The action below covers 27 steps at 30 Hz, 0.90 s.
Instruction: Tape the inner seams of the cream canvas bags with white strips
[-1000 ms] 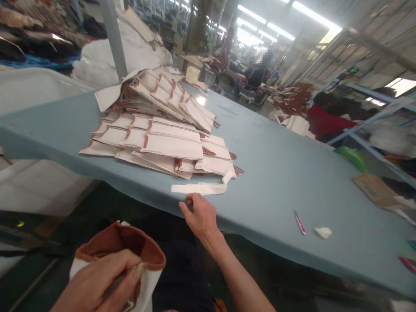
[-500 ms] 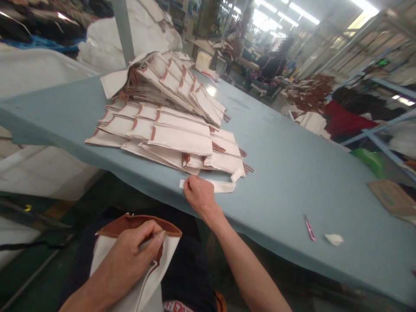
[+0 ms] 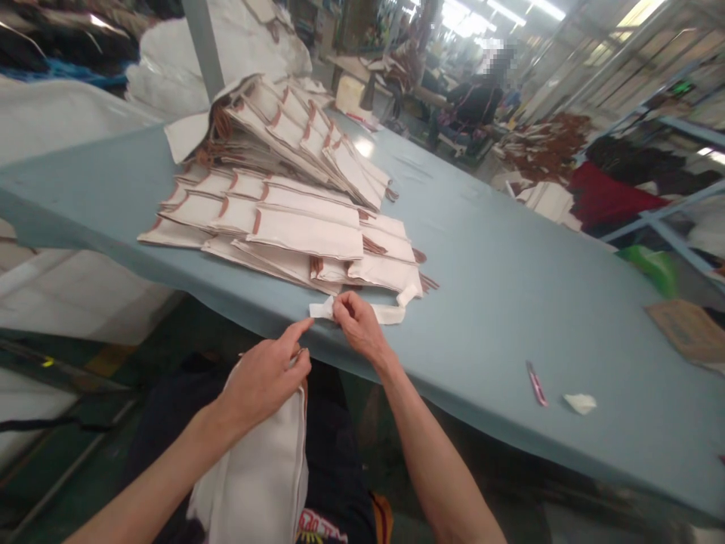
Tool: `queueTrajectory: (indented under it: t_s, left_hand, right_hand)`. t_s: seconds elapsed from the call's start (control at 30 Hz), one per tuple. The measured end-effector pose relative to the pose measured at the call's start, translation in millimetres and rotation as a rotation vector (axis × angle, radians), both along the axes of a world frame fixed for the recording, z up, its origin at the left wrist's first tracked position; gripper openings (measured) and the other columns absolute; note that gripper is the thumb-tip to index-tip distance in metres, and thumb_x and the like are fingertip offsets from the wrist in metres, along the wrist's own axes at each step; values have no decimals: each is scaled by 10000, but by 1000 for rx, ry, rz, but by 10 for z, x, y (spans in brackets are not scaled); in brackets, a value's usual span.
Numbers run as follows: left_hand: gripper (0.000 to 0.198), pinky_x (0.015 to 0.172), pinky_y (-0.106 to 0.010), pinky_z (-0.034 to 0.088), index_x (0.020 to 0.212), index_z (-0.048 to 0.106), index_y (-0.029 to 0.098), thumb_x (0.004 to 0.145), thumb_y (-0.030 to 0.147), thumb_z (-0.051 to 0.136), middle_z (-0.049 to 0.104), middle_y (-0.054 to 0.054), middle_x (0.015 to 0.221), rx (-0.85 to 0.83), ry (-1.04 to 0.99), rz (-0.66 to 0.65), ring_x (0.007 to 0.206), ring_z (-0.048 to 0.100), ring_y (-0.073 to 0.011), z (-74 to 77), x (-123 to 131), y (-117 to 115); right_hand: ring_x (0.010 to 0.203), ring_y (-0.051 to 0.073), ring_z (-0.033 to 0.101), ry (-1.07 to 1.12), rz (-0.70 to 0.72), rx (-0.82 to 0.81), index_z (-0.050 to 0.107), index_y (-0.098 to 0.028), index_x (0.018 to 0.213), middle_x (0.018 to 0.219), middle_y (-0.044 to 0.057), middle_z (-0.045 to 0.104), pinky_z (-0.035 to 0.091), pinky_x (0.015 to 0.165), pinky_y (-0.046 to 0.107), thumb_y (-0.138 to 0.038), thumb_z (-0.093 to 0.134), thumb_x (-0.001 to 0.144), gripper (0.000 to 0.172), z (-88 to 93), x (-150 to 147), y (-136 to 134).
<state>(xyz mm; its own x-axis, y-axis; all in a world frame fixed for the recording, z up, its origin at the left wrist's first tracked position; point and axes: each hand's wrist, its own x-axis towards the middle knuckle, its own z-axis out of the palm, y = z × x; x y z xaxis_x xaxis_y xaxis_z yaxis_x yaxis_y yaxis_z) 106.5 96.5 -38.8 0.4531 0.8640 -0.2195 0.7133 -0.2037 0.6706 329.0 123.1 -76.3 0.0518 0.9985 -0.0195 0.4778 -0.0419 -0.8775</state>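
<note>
A cream fabric bag (image 3: 260, 468) with brown edging hangs over my lap. My left hand (image 3: 263, 381) is closed at its top edge, the index finger stretched toward a white strip (image 3: 390, 313) on the table's near edge. The fingers of my right hand (image 3: 356, 321) are pinched together on that strip, near its left end. Just beyond the strip lies a stack of similar cream bags (image 3: 309, 233) with brown trim, overlapping in rows. Most of the held bag's opening is hidden under my left hand.
The blue-green covered table (image 3: 481, 302) runs away to the right. On it lie a pink cutter (image 3: 536, 384) and a white scrap (image 3: 581, 403). A cardboard piece (image 3: 688, 329) and a green bag (image 3: 651, 268) are at the right. A person (image 3: 473, 106) sits in the background.
My left hand has moved up and right toward the strip, its index finger now extended. The bag's brown-lined opening, visible before, is now mostly covered. My right hand stays at the strip.
</note>
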Motion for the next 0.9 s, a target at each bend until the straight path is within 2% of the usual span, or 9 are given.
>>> queueTrajectory:
  t_s: [0.17, 0.3, 0.43, 0.53, 0.63, 0.73, 0.9]
  left_hand:
    - [678, 938, -401, 593, 1768, 472, 130, 1099, 235, 479, 904, -115, 999, 74, 226, -51, 1072, 886, -362, -29, 315, 89]
    - [587, 954, -418, 633, 1713, 552, 158, 1129, 216, 529, 909, -141, 1094, 101, 397, -75, 1097, 889, -353, -98, 476, 123]
    - [590, 1000, -497, 670, 1765, 495, 157, 1184, 252, 523, 904, -151, 1159, 149, 526, -91, 1070, 890, -333, -124, 508, 156]
    - [623, 954, -455, 667, 1780, 504, 176, 1162, 249, 487, 914, -186, 1123, 182, 572, -122, 1082, 899, -374, -110, 495, 181]
    - [660, 921, -440, 664, 1796, 486, 177, 1142, 257, 470, 920, -200, 1081, 208, 592, -151, 1068, 905, -406, -110, 492, 180]
    - [688, 908, -443, 667, 1812, 441, 136, 1136, 264, 460, 919, -207, 1035, 231, 591, -169, 1033, 909, -417, -134, 502, 148]
    - [681, 878, -441, 672, 1794, 455, 100, 1128, 239, 429, 914, -216, 992, 260, 587, -183, 1003, 911, -418, -171, 514, 100]
  right_hand:
    - [694, 167, 496, 119, -13, 34, 590, -259, 860, 709, -70, 549, 362, 699, 307, -433, 622, 989, 219, 5, -29, -12]
    - [707, 164, 508, 253, -59, 47, 602, -258, 840, 705, -65, 563, 395, 707, 304, -418, 649, 954, 202, -20, -43, -8]
    - [636, 162, 524, 461, -167, 50, 519, -284, 868, 682, -58, 542, 460, 645, 296, -560, 549, 984, 301, -96, 56, 24]
    - [588, 158, 489, 593, -284, 75, 463, -301, 879, 659, -69, 482, 418, 553, 275, -685, 527, 972, 400, -144, 190, 30]
    - [578, 145, 451, 672, -398, 121, 482, -296, 869, 653, -73, 466, 362, 511, 259, -713, 615, 930, 442, -150, 339, -3]
    - [580, 134, 439, 719, -489, 163, 569, -271, 887, 673, -62, 508, 337, 496, 253, -654, 668, 938, 398, -107, 478, -63]
    - [542, 104, 384, 806, -553, 191, 667, -234, 985, 862, 2, 720, 294, 459, 251, -610, 587, 1017, 386, 24, 644, -165]
